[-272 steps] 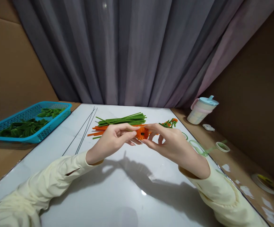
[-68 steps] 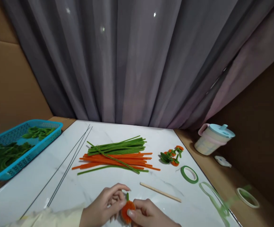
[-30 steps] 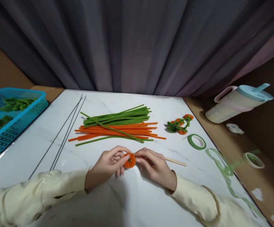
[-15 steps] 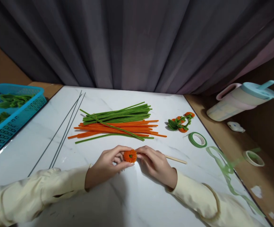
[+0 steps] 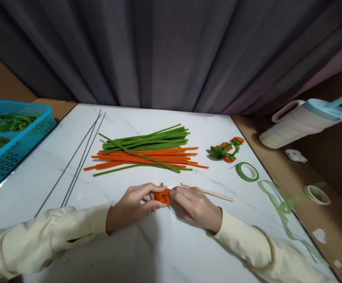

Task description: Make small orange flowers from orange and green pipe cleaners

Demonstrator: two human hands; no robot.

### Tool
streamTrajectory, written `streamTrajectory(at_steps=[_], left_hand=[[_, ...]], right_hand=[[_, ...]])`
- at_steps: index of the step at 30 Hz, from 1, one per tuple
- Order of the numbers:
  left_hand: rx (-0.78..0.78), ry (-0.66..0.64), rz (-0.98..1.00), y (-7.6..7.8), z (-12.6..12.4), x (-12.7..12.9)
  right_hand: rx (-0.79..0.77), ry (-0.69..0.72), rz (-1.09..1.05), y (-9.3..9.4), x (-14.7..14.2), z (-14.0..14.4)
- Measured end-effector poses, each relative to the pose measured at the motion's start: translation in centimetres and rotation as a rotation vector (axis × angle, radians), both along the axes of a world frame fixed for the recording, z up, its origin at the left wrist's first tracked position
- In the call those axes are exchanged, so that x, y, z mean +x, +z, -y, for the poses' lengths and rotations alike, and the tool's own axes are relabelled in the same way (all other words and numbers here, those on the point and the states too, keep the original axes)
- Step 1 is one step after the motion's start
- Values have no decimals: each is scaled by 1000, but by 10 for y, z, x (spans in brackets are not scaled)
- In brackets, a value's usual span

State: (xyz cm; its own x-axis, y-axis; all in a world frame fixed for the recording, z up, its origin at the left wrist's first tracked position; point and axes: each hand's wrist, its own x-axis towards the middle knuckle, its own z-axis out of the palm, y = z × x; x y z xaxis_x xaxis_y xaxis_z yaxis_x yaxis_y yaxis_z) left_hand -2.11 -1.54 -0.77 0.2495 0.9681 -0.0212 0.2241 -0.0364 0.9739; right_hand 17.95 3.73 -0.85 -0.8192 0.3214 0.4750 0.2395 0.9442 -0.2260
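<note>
My left hand [image 5: 137,204] is closed around the left side of a small orange pipe-cleaner pumpkin [image 5: 162,196] with a green dot at its centre. Pinched fingers of my right hand [image 5: 196,206] press at the pumpkin's right edge; their tips are partly hidden. A short green tip pokes up behind it. Just beyond my right hand, a thin wooden stick [image 5: 215,194] lies on the table. Further back are a bundle of green pipe cleaners [image 5: 153,141] and a bundle of orange pipe cleaners [image 5: 147,158].
Thin dark wires [image 5: 76,169] lie at left, near a blue basket [image 5: 38,125] holding green leaves. On the right are finished orange-and-green pieces [image 5: 225,151], a green tape roll [image 5: 247,171], a loose green ribbon [image 5: 285,220] and a tumbler [image 5: 295,125]. A curtain [image 5: 171,51] hangs behind.
The pumpkin has tilted slightly in my fingers, and a green tip now shows above it. My right hand has shifted a little, uncovering more of the wooden stick.
</note>
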Motion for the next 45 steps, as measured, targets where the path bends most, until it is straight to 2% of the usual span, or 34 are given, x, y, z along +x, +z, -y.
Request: streamTrajectory(at_steps=[4,9,14,19,26,34,40,45], left_hand=[[-6,-36,-28,4,-2,0],[15,-3,56,7,-3,-3],[211,109,41,3,-4,-8],[360,47,-8,1,-5,-8],[242,140,-26,0,-5,-5],[200,189,-6,6,-2,-3],[287,180,-50,6,-3,-3],[447,136,-76,5,-5,-5]], right_hand=[[6,14,-41,0,0,2],[-67,-87,-143,-1,1,3],[-110,-164,-271,-3,2,2],[-116,-168,-284,-3,1,4],[-131,-166,-295,-3,0,7],[-117,-175,-304,-3,0,7],[-124,-180,-274,-3,1,8],[-130,-180,-277,-2,0,8]])
